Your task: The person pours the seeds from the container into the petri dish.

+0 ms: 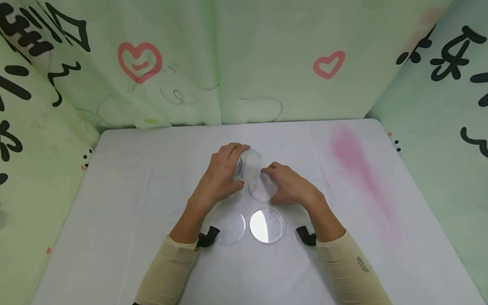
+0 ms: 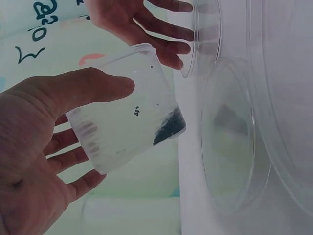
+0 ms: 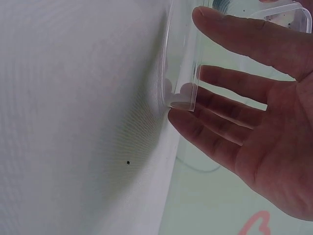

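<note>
My left hand (image 1: 221,173) grips a small clear plastic box (image 2: 129,132), tilted and raised over the back dishes. Fine black grains (image 2: 170,127) are heaped in one corner of it, and a few specks cling to its walls. My right hand (image 1: 291,184) holds the rim of a clear round petri dish (image 1: 262,190), thumb on one side and fingers on the other. In the right wrist view this dish (image 3: 178,54) lies level, close to the tabletop; whether it touches is unclear. Another petri dish (image 1: 237,198) is partly hidden under my left hand.
Two more petri dishes stand nearer me, one at front left (image 1: 230,228) and one at front right (image 1: 267,225). The white tabletop (image 1: 145,203) has a pink stain (image 1: 354,156) at right. A black speck (image 3: 128,162) lies on it. Green curtains (image 1: 251,63) enclose the table's back and sides.
</note>
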Tool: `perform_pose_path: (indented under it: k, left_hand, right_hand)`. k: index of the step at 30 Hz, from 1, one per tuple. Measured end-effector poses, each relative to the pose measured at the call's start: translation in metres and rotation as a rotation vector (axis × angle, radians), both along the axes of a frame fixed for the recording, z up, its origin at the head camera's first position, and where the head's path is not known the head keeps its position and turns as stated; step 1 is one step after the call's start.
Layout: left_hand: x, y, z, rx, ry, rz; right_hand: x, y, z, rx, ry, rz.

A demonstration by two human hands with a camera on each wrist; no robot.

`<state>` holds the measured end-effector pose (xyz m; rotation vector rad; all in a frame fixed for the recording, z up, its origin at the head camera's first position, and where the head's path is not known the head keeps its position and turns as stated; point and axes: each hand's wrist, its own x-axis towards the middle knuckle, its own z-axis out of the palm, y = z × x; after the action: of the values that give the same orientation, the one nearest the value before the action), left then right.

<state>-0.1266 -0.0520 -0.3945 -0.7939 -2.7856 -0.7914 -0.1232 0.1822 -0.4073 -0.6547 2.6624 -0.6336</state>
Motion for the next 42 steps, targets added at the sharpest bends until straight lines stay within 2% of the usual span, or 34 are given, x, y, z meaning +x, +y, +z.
perform_pose_path:
  k: [7,13,21,31,42]
  left_hand:
    - [0.002,0.004,-0.004,-0.020,0.044,-0.032]
    - [0.006,0.007,-0.004,-0.028,0.098,-0.066]
    - [0.005,0.010,-0.003,-0.049,0.175,-0.110]
    - [0.006,0.009,-0.003,-0.060,0.213,-0.126]
    - [0.007,0.013,-0.003,-0.112,0.279,-0.153]
  right_hand:
    - [0.003,0.002,-0.001,-0.009,-0.001,0.004]
    - [0.003,0.002,-0.003,0.000,0.040,0.032]
    - [0.002,0.004,-0.002,0.018,-0.005,0.002]
    - [0.001,0.002,0.000,-0.016,-0.007,0.007]
    - [-0.002,0.003,-0.002,-0.015,0.034,0.030]
